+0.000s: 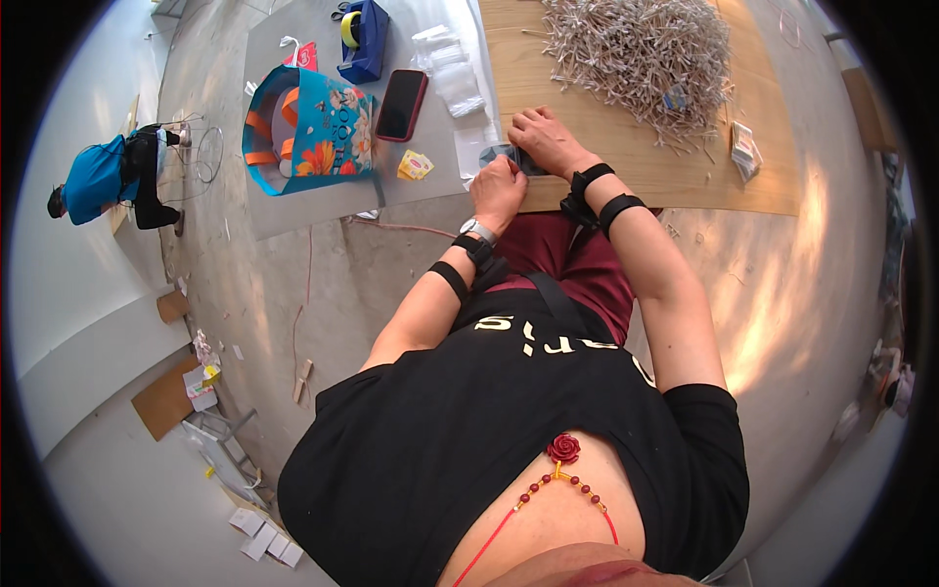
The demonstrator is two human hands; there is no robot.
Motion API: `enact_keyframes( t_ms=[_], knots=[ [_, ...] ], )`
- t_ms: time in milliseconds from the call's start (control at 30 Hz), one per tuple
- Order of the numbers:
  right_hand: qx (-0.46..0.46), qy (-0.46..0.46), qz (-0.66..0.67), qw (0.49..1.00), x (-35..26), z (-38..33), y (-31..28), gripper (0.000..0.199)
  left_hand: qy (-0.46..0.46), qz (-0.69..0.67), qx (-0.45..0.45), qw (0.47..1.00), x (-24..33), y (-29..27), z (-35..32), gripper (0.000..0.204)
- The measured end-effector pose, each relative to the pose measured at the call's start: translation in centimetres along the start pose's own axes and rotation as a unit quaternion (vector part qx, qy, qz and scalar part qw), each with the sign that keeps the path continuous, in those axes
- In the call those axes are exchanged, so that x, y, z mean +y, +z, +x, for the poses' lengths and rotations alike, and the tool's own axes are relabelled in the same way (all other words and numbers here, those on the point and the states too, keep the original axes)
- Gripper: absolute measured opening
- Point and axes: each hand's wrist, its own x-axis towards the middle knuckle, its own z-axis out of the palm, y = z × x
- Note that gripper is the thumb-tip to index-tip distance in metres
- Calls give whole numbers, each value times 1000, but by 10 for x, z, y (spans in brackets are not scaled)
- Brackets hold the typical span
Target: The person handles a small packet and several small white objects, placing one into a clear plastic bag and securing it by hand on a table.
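Observation:
Both hands work close together at the near edge of the table. My left hand is closed in a pinch at a small grey, shiny piece with a dark part beside it; its kind is too small to make out. Just right of it and a little farther away, my right hand has its fingers curled down over the wooden board; what they hold, if anything, is hidden. Beyond the hands lies a stack of small clear plastic bags. A large heap of thin whitish sticks, resembling cotton swabs, covers the far right of the board.
A filled clear packet lies at the board's right. Left of my hands are yellow cards, a phone, a blue tape dispenser and a blue floral bag. Another person bends over at the far left.

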Motion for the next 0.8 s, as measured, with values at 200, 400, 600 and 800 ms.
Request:
enact_keyframes(
  t_ms=[200,400,600,800],
  knots=[
    [7,7,-16,1000,6,-9,-1,10,12,-5,-16,1000,9,8,2,18],
    [17,10,15,1000,9,-13,0,10,19,-35,-14,999,9,5,0,19],
    [44,138,70,987,24,-46,-5,13,142,11,3,990,3,-26,0,46],
    [160,230,134,951,4,-80,-8,8,225,93,-14,970,-6,-35,21,76]
  ],
)
